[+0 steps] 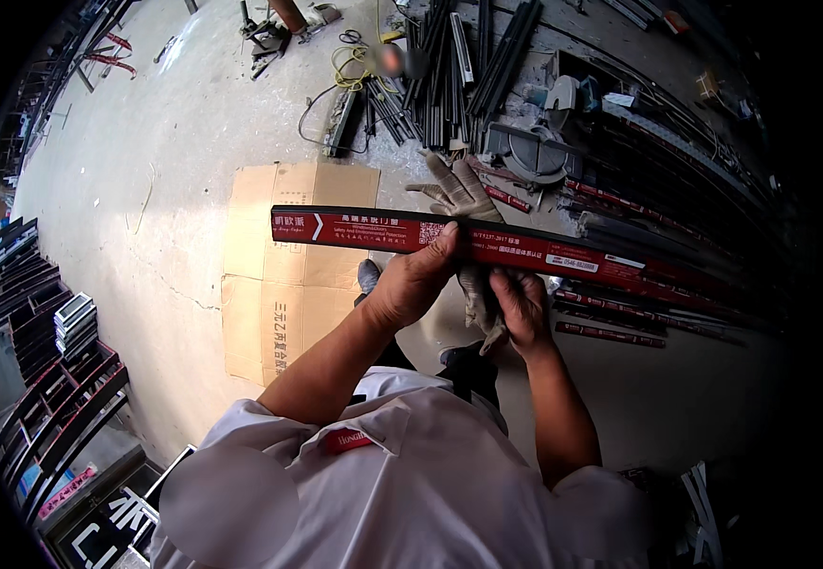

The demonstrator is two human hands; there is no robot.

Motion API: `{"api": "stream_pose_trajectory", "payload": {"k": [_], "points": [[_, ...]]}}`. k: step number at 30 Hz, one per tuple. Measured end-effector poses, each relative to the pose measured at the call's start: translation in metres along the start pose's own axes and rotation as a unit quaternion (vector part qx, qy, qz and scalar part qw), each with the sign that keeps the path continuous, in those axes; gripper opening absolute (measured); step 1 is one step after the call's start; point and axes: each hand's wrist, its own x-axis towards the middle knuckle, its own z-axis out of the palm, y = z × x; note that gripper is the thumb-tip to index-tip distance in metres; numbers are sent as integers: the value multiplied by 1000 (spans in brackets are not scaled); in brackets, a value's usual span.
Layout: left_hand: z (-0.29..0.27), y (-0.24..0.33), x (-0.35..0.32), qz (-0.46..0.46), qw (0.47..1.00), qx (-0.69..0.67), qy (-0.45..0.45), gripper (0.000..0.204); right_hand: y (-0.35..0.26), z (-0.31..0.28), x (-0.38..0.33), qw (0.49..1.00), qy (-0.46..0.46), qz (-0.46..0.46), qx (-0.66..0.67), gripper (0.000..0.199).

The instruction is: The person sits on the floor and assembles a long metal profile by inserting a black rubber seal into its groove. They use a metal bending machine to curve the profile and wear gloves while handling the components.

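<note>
A long, narrow window-frame profile (525,248) with red printed film and a dark upper edge lies across the middle in front of me. My left hand (418,280) grips it, thumb pressed on the red face and fingers behind. At its lower edge, a little farther right, my right hand (525,308) is closed, with its fingertips partly hidden. Greyish work gloves (456,190) show behind the profile between my hands. One spreads its fingers above it, and another glove (477,308) hangs below; what holds them is hidden.
Flattened cardboard (302,284) lies on the floor to the left. Dark profiles (445,81) are piled ahead, near a yellow cord (347,71). A mitre saw (535,152) stands far right, above red-filmed profiles (611,332). Frames (61,408) are stacked at left.
</note>
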Motion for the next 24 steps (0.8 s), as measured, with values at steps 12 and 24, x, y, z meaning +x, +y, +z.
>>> {"api": "stream_pose_trajectory", "payload": {"k": [12,24], "points": [[-235,312,-118,268,937,-103,198,36,-14,380,256,979,-172,51,95,24],[-420,443,-149,320,877,-296,201,45,78,585,463,925,-275,235,119,16]]}}
